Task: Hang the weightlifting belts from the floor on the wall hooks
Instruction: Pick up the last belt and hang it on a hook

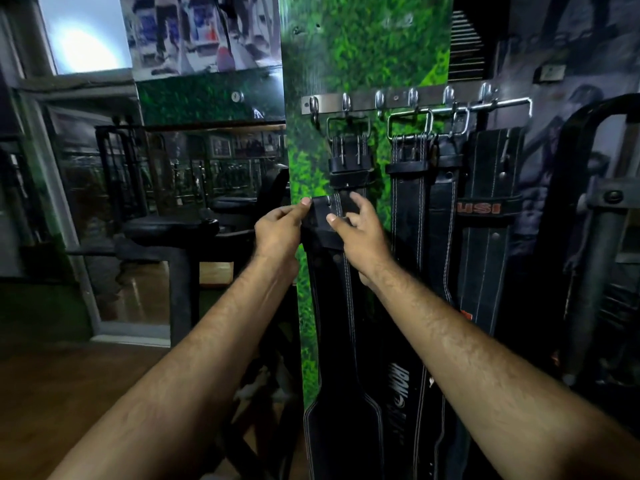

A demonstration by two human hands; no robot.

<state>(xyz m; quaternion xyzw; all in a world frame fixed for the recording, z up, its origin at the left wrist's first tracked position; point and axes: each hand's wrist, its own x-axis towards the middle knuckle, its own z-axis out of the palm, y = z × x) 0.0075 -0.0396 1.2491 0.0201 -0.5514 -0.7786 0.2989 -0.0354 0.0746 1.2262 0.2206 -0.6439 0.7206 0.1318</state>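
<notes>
Black white-stitched belt (341, 292), buckle-hung

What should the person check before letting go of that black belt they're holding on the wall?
1. Buckle over a hook on the hook rail: ok, its metal loop hangs from a hook.
2. Both hands on the belt: ok, the left hand and right hand pinch its strap below the buckle.
3. Belt hanging straight: ok, it runs down the green wall panel.
4. Clear of the neighbouring belts: cannot tell, their lower parts overlap in the dark.
5. Free hook left for more belts: ok, the leftmost hook looks bare.
6. More belts on the floor: cannot tell, too dark below.
</notes>
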